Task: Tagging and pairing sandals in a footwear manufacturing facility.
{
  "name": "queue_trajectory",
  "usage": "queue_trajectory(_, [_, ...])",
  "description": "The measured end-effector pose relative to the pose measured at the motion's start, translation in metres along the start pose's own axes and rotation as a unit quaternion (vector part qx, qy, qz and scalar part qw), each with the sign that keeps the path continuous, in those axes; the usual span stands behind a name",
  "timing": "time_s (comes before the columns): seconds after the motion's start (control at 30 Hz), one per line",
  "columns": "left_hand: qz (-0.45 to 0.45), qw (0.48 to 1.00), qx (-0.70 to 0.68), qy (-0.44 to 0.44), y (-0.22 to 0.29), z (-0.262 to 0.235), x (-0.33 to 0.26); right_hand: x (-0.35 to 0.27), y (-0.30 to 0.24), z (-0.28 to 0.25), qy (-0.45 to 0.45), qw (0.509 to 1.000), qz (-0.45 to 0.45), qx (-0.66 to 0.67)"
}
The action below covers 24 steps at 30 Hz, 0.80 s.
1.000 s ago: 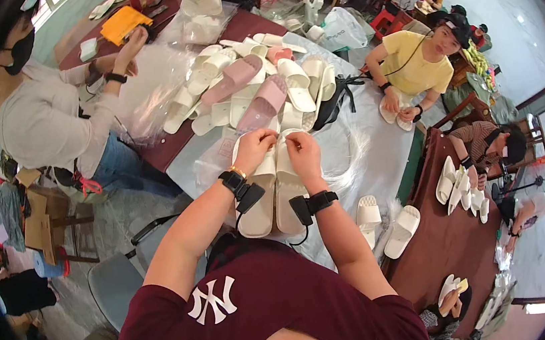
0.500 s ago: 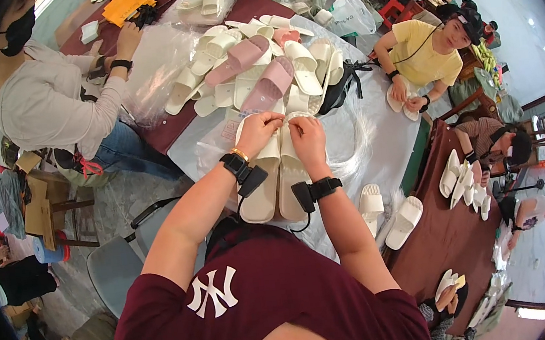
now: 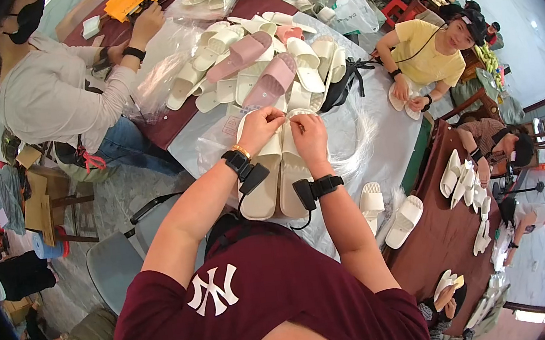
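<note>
A pair of cream slippers lies side by side before me, the left slipper [image 3: 263, 194] touching the right slipper [image 3: 295, 184], soles toward my body. My left hand [image 3: 264, 129] is closed in a pinch over the far end of the pair. Close beside it, my right hand [image 3: 310, 136] is pinched too, fingertips nearly meeting the left ones. Whatever the fingertips hold is too small or hidden to make out; the hands cover much of the straps. Just beyond is a heap of cream slippers [image 3: 303, 55] with a pink slipper [image 3: 270, 81] on it.
White fibre strands [image 3: 358, 140] lie right of my hands, and a black bag [image 3: 344, 86] rests by the heap. Two loose slippers, one a cream slipper [image 3: 404, 222], lie near my right elbow. Clear plastic [image 3: 160, 65] spreads at left. Co-workers sit around; a grey chair [image 3: 114, 265] stands left.
My hands stay pinched in nearly the same place over the slippers. At left, the co-worker's raised hand has moved up and right, toward the yellow packet.
</note>
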<state>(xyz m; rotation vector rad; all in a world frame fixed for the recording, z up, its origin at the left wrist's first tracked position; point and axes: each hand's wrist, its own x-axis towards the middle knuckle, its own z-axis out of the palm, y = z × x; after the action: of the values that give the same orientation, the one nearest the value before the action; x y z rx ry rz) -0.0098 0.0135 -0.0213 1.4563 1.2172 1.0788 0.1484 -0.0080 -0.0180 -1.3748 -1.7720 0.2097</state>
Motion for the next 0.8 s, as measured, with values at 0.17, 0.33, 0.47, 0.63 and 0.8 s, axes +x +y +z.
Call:
queue_trajectory(0.17, [-0.021, 1.000, -0.007, -0.017, 0.003, -0.001, -0.001, 0.000, 0.000, 0.000, -0.007, 1.000, 0.007, -0.008])
queue_trajectory(0.33, [-0.007, 1.000, 0.000, -0.024, 0.000, 0.000, -0.001, 0.000, 0.001, 0.000, -0.012, 1.000, 0.006, -0.018])
queue_trajectory(0.47, [0.014, 1.000, 0.011, -0.009, -0.005, 0.001, 0.002, 0.000, 0.002, 0.001, -0.007, 1.000, -0.002, -0.010])
queue_trajectory(0.63, [0.017, 0.999, 0.027, -0.001, 0.001, 0.000, 0.000, 0.001, 0.003, 0.001, 0.003, 1.000, -0.013, -0.007])
queue_trajectory(0.8, [0.019, 0.999, 0.027, -0.009, 0.004, 0.003, 0.001, -0.002, 0.005, -0.001, 0.018, 0.999, -0.029, -0.018])
